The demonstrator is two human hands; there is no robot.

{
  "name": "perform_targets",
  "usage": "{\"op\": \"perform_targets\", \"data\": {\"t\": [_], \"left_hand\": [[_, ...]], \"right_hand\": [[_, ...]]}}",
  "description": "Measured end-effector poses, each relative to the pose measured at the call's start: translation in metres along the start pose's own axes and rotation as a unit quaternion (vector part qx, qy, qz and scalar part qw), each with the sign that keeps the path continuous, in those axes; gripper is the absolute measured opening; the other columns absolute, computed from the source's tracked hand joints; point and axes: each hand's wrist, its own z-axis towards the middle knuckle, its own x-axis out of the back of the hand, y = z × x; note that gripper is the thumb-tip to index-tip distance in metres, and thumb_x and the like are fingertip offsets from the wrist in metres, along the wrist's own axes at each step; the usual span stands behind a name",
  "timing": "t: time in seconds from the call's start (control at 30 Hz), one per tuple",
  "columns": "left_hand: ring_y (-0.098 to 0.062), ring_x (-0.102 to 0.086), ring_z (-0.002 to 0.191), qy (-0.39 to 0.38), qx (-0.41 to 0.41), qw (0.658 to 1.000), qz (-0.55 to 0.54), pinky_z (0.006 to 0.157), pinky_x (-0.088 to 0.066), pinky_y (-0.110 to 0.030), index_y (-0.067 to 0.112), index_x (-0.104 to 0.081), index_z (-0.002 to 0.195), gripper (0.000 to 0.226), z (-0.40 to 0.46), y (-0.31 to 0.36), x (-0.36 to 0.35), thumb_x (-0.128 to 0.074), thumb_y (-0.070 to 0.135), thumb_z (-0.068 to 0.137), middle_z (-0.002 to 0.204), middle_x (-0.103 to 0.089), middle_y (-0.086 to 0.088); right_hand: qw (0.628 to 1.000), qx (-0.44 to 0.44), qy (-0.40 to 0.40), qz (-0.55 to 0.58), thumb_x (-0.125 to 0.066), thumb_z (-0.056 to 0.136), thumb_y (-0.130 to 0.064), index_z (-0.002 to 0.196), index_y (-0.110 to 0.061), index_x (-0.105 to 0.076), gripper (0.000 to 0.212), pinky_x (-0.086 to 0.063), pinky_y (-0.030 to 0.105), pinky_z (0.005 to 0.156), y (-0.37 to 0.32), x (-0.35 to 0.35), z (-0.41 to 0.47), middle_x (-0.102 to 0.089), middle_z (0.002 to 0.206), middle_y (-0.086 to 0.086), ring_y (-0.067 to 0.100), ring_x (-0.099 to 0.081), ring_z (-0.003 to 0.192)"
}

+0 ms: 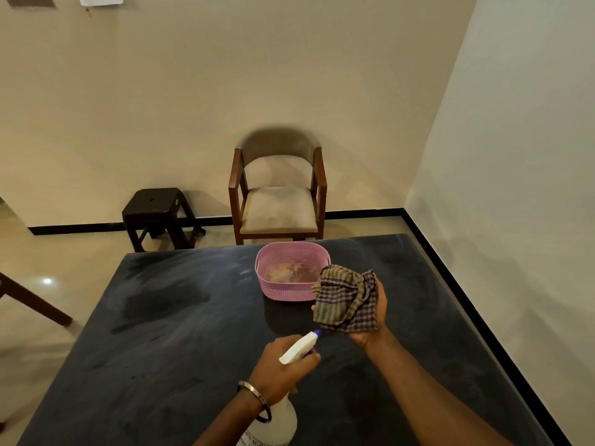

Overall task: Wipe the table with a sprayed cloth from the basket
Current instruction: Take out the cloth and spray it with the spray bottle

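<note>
While the left hand (277,365) grips the white spray bottle (297,349), fingers wrapped around its trigger neck, the blue nozzle points at the checked cloth (346,299). The right hand (370,320) holds this bunched cloth above the dark worktop (161,333), fingers curled under it. Just behind the cloth stands the pink basket (291,272), more fabric inside.
</note>
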Motion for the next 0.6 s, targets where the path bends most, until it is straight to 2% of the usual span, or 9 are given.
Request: {"op": "perform_targets", "data": {"t": [0.03, 0.1, 0.13, 0.2, 0.33, 0.43, 0.47, 0.53, 0.6], "left_hand": [[-0.01, -0.062, 0.076, -0.01, -0.009, 1.0, 0.0, 0.058, -0.053, -0.022, 0.021, -0.065, 0.097, 0.01, 0.0, 0.002, -0.003, -0.065, 0.028, 0.089, 0.087, -0.064, -0.004], [-0.012, -0.063, 0.076, -0.015, -0.011, 1.0, 0.002, 0.058, -0.054, -0.025, 0.017, -0.066, 0.099, 0.018, 0.001, 0.006, -0.01, -0.065, 0.032, 0.089, 0.087, -0.064, -0.009], [-0.013, -0.063, 0.075, -0.014, -0.009, 1.0, 0.003, 0.057, -0.054, -0.027, 0.014, -0.066, 0.1, 0.023, 0.002, 0.007, -0.013, -0.065, 0.034, 0.089, 0.086, -0.064, -0.011], [-0.015, -0.061, 0.071, -0.012, -0.012, 1.0, 0.001, 0.054, -0.053, -0.029, 0.009, -0.064, 0.098, 0.031, 0.005, 0.01, -0.019, -0.065, 0.038, 0.088, 0.079, -0.06, -0.01], [-0.009, -0.061, 0.068, -0.002, -0.027, 0.999, -0.019, 0.052, -0.051, -0.024, 0.013, -0.064, 0.097, 0.024, 0.011, 0.013, -0.024, -0.068, 0.034, 0.086, 0.079, -0.06, -0.003], [-0.008, -0.061, 0.071, 0.006, -0.033, 0.999, -0.031, 0.056, -0.051, -0.022, 0.017, -0.064, 0.1, 0.02, 0.015, 0.013, -0.026, -0.068, 0.032, 0.088, 0.084, -0.061, -0.004], [-0.009, -0.06, 0.072, 0.012, -0.03, 0.999, -0.031, 0.057, -0.052, -0.022, 0.016, -0.063, 0.102, 0.021, 0.017, 0.013, -0.027, -0.068, 0.031, 0.088, 0.086, -0.061, -0.007], [-0.012, -0.06, 0.076, 0.021, -0.015, 0.999, -0.022, 0.058, -0.053, -0.022, 0.015, -0.062, 0.106, 0.024, 0.021, 0.011, -0.027, -0.067, 0.031, 0.088, 0.093, -0.062, -0.011], [-0.014, -0.062, 0.08, 0.027, -0.002, 1.0, -0.01, 0.058, -0.054, -0.022, 0.015, -0.061, 0.106, 0.027, 0.024, 0.008, -0.025, -0.068, 0.033, 0.087, 0.094, -0.064, -0.008]], "right_hand": [[1.0, -0.004, 0.012, 0.005, -0.055, 0.083, -0.065, 0.121, -0.01, -0.072, 0.069, -0.04, 0.062, 0.106, 0.001, 0.001, 0.0, -0.06, 0.135, 0.022, 0.043, -0.051, 0.129], [0.999, -0.028, 0.031, 0.011, -0.039, 0.093, -0.063, 0.123, -0.009, -0.068, 0.068, -0.055, 0.058, 0.087, 0.003, 0.001, 0.0, -0.062, 0.133, 0.022, 0.042, -0.056, 0.122], [0.999, -0.034, 0.038, 0.01, -0.037, 0.095, -0.063, 0.126, -0.009, -0.066, 0.068, -0.059, 0.055, 0.076, 0.003, 0.0, -0.001, -0.062, 0.132, 0.022, 0.041, -0.057, 0.119], [0.998, -0.043, 0.042, 0.011, -0.034, 0.098, -0.061, 0.128, -0.009, -0.062, 0.067, -0.06, 0.05, 0.066, 0.004, -0.002, -0.005, -0.062, 0.13, 0.023, 0.04, -0.059, 0.114], [0.998, -0.037, 0.044, -0.016, -0.029, 0.104, -0.05, 0.109, -0.006, -0.063, 0.055, -0.055, 0.047, 0.066, -0.003, -0.001, -0.024, -0.064, 0.11, 0.02, 0.032, -0.061, 0.094], [0.996, -0.059, 0.042, -0.05, -0.028, 0.108, -0.036, 0.119, -0.011, -0.059, 0.041, -0.057, 0.035, 0.064, -0.007, 0.006, -0.031, -0.063, 0.1, 0.013, 0.024, -0.06, 0.086], [0.997, -0.059, 0.04, -0.042, -0.028, 0.108, -0.037, 0.119, -0.01, -0.061, 0.044, -0.058, 0.032, 0.064, -0.007, 0.011, -0.031, -0.066, 0.101, 0.014, 0.024, -0.062, 0.086], [0.998, -0.06, 0.014, -0.021, -0.031, 0.104, -0.047, 0.103, -0.009, -0.077, 0.06, -0.062, 0.037, 0.064, -0.004, 0.016, -0.031, -0.073, 0.104, 0.019, 0.032, -0.07, 0.088], [0.998, -0.055, 0.005, -0.01, -0.031, 0.103, -0.049, 0.091, -0.006, -0.08, 0.066, -0.061, 0.04, 0.055, -0.005, 0.017, -0.035, -0.076, 0.093, 0.018, 0.035, -0.072, 0.086]]}}
